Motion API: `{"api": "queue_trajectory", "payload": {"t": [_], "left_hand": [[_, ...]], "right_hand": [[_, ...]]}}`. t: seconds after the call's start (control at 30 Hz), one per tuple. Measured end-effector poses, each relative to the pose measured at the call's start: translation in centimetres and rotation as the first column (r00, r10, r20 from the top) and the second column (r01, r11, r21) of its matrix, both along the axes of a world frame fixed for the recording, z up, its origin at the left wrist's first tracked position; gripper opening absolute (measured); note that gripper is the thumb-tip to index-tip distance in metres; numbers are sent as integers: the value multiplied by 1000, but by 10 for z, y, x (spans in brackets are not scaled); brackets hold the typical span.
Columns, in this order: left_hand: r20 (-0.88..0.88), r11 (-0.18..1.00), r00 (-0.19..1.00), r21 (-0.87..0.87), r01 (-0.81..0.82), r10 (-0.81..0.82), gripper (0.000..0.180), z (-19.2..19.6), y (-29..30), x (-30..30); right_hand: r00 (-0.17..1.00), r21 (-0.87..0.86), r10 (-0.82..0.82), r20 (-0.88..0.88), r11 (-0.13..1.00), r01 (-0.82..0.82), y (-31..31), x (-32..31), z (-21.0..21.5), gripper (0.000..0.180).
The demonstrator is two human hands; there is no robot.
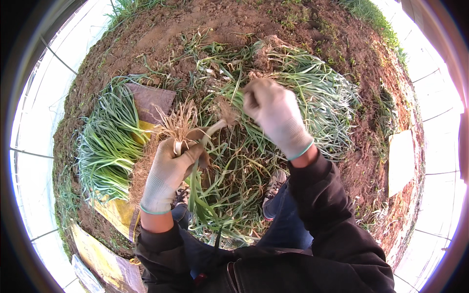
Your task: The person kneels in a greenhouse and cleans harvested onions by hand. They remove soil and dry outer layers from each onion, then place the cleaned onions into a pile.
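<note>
My left hand (pixel 168 171), in a pale knitted glove with dirty fingertips, is closed round a few green onions (pixel 213 129). Their brown, stringy roots stick up above the fist, one white stalk leans out to the right, and green leaves hang below. Up and to the right, my right hand (pixel 277 115), gloved alike, has its fingers curled in. It is a little blurred, and whatever its fingers may hold is hidden. Behind it spreads a loose heap of green onions (pixel 320 95), with matted roots at its far left end.
Left of me, a neat row of green onions (pixel 110 146) lies on yellow and brown sacking (pixel 154 102), roots toward me. Stripped leaves (pixel 234 180) litter the soil between my shoes (pixel 274 188). A pale sheet (pixel 400 161) lies far right, a yellowish sack (pixel 105 256) lower left.
</note>
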State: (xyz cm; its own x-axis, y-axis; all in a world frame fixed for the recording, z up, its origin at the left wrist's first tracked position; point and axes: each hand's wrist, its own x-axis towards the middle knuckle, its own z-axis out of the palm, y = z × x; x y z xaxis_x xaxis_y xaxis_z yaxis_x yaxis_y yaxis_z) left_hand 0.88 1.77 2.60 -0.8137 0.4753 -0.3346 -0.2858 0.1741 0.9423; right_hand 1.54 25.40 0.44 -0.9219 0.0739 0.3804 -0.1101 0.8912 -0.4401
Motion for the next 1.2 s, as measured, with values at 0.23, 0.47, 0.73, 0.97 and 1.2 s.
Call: {"api": "queue_trajectory", "payload": {"t": [0.23,0.47,0.73,0.97,1.2], "left_hand": [[-372,947,926,-315,-66,-60,20,-26,-12,-10],[84,888,955,352,-297,286,24,-17,7,-2],[198,848,874,222,-482,445,31,-5,2,7],[430,872,847,225,-435,312,28,12,-14,31],[488,891,805,109,-441,339,35,15,1,31]], "right_hand": [[497,75,214,841,863,-500,-11,13,-35,54],[150,-189,382,912,716,-672,-11,0,-138,45],[624,32,203,755,938,-344,82,-87,-233,38],[796,164,225,562,913,-374,-1,-202,-294,15],[895,647,-262,360,762,-37,-35,-262,-349,23]]}}
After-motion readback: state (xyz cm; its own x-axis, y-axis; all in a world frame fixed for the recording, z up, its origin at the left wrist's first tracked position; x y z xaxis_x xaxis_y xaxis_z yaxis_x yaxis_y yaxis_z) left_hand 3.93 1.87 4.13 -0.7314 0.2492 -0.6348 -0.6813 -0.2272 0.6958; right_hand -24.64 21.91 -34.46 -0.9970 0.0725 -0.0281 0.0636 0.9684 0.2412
